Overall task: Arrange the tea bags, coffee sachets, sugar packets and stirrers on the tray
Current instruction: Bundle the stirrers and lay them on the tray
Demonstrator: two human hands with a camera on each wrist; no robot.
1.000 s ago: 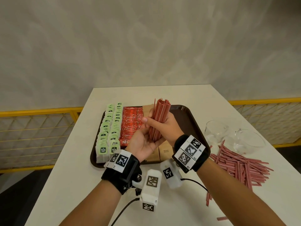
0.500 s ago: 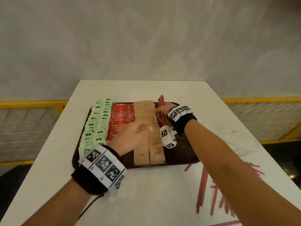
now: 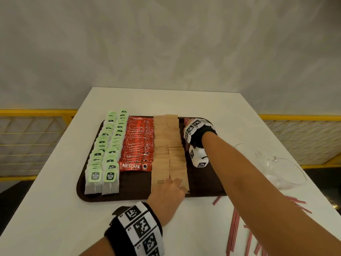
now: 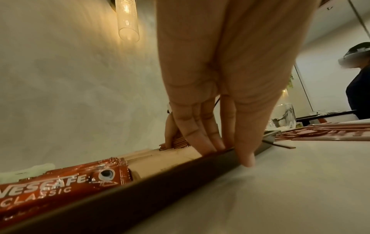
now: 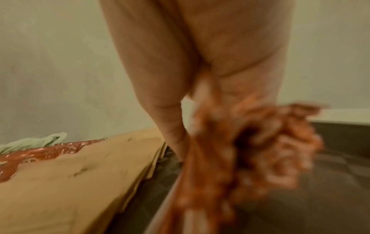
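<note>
A dark brown tray (image 3: 81, 183) holds two columns of green tea bags (image 3: 103, 154), a row of red coffee sachets (image 3: 138, 145) and two columns of brown sugar packets (image 3: 166, 145). My left hand (image 3: 171, 189) lies with straight fingers on the nearest sugar packets (image 4: 180, 154), its thumb outside the tray rim (image 4: 200, 166) on the table. My right hand (image 5: 220, 142) grips a bundle of red stirrers (image 5: 270, 142), blurred, low over the tray floor just right of the sugar packets. In the head view the wristband hides most of that hand.
Loose red stirrers (image 3: 234, 228) lie scattered on the white table (image 3: 55, 209) right of the tray. Two clear glass bowls (image 3: 284, 172) stand at the table's right edge. Yellow railings (image 3: 36, 113) run behind both sides. Another person (image 4: 358, 95) stands far right.
Both hands held the stirrer bundle upright above the tray. The left hand let go and came down onto the near sugar packets; the right hand carried the bundle down beside the sugar columns.
</note>
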